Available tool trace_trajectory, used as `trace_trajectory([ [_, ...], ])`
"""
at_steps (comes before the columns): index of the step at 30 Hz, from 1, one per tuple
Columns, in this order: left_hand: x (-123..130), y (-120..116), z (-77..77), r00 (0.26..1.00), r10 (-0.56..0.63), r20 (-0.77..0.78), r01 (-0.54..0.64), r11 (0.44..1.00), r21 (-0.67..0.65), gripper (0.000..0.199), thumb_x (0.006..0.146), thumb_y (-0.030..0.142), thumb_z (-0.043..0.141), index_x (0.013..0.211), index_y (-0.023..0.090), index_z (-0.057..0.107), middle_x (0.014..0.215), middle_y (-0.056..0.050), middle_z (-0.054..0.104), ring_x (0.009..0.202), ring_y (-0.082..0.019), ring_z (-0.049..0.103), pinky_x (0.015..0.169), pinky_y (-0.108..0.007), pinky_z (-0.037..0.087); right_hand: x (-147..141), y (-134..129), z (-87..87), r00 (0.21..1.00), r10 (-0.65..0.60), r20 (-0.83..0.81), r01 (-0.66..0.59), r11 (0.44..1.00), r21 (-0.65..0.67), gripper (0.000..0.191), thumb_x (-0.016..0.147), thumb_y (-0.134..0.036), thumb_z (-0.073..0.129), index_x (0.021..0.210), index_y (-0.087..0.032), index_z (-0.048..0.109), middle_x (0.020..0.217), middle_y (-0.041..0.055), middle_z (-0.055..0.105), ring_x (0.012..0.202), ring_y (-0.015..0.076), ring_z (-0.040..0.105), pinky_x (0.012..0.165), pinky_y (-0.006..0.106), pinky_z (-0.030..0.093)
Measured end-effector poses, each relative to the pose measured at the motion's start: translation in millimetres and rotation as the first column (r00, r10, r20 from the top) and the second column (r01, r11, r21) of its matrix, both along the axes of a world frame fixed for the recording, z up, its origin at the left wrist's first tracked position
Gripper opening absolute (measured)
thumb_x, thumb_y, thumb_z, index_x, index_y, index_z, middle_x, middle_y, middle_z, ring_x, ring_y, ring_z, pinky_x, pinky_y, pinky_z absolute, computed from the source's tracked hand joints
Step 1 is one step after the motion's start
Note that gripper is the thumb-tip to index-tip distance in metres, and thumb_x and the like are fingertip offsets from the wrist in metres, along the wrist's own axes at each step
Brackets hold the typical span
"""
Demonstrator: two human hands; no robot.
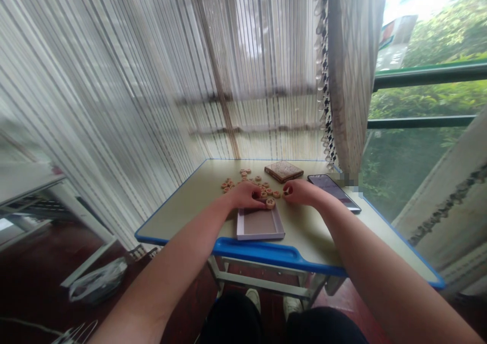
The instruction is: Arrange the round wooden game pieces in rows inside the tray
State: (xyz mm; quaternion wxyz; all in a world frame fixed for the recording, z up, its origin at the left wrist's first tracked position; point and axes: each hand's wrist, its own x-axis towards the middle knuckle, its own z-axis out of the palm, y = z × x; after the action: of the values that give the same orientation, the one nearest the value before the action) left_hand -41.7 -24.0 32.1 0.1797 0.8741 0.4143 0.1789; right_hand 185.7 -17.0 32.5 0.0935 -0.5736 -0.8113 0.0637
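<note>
Partly, the left hand (247, 196) hides the open box (261, 225) and some round pieces (227, 183) beyond it; its fingers are curled, their grip unclear, while the right hand (299, 192) pinches a piece (285, 194), mostly covered, on the desk (182, 202)

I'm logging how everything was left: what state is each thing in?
Shallow box: open, facing up
Round pieces: loose, scattered
Brown patterned case: lying flat, contents not visible
Phone: face up, screen lit or not unclear
Side curtain: gathered
Plastic bag: crumpled
</note>
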Motion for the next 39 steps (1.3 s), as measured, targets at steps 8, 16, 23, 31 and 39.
trace_trajectory([
  [8,-7,2,0.2,0.997,-0.06,-0.041,0.061,0.998,0.012,0.015,0.064,0.027,0.056,0.07,0.015,0.061,0.065,0.002,0.057,0.062,-0.011,0.05,0.055,-0.021,0.035,1,2,-0.5,0.997,0.074,-0.033,-0.072,0.995,0.066,0.022,0.063,-0.028,0.06,0.082,-0.02,0.067,0.088,0.0053,0.064,0.077,0.0188,0.057,0.064,0.026,0.041],
  [16,-12,10,-4.6,0.999,0.012,-0.037,-0.006,0.989,0.15,0.013,0.063,0.025,0.057,0.066,0.014,0.062,0.062,0.001,0.058,0.059,-0.01,0.049,0.055,-0.021,0.035,-36,-46,14.3,0.835,0.504,-0.22,-0.487,0.864,0.131,0.019,0.067,-0.031,0.061,0.082,-0.02,0.065,0.085,0.0028,0.058,0.071,0.0123,0.053,0.067,0.023,0.042],
  [23,-13,11,-6.6,0.999,0.013,-0.037,-0.006,0.983,0.186,0.017,0.066,0.027,0.055,0.07,0.014,0.065,0.062,0.001,0.059,0.059,-0.01,0.049,0.054,-0.021,0.034,-45,-52,4.5,0.835,0.532,-0.142,-0.516,0.846,0.132,0.015,0.066,-0.028,0.062,0.078,-0.02,0.066,0.084,0.0033,0.059,0.064,0.011,0.05,0.059,0.023,0.039],
  [31,-13,12,-5.9,0.996,0.043,-0.081,-0.026,0.979,0.2,0.016,0.066,0.028,0.055,0.067,0.015,0.064,0.062,0.001,0.059,0.059,-0.01,0.05,0.054,-0.02,0.034,-40,-50,10.5,0.841,0.529,-0.116,-0.52,0.848,0.098,0.012,0.068,-0.021,0.058,0.076,-0.02,0.066,0.08,0.0027,0.062,0.067,0.0117,0.052,0.062,0.022,0.038],
  [39,-12,13,-8.3,0.995,0.069,-0.075,-0.053,0.979,0.195,0.016,0.065,0.028,0.055,0.068,0.016,0.065,0.063,0.002,0.059,0.061,-0.009,0.05,0.056,-0.02,0.036,-33,-45,13.8,0.908,0.413,0.068,-0.417,0.908,0.047,0.013,0.071,-0.022,0.053,0.078,-0.021,0.064,0.079,0.003,0.063,0.067,0.0129,0.053,0.059,0.022,0.035],
])
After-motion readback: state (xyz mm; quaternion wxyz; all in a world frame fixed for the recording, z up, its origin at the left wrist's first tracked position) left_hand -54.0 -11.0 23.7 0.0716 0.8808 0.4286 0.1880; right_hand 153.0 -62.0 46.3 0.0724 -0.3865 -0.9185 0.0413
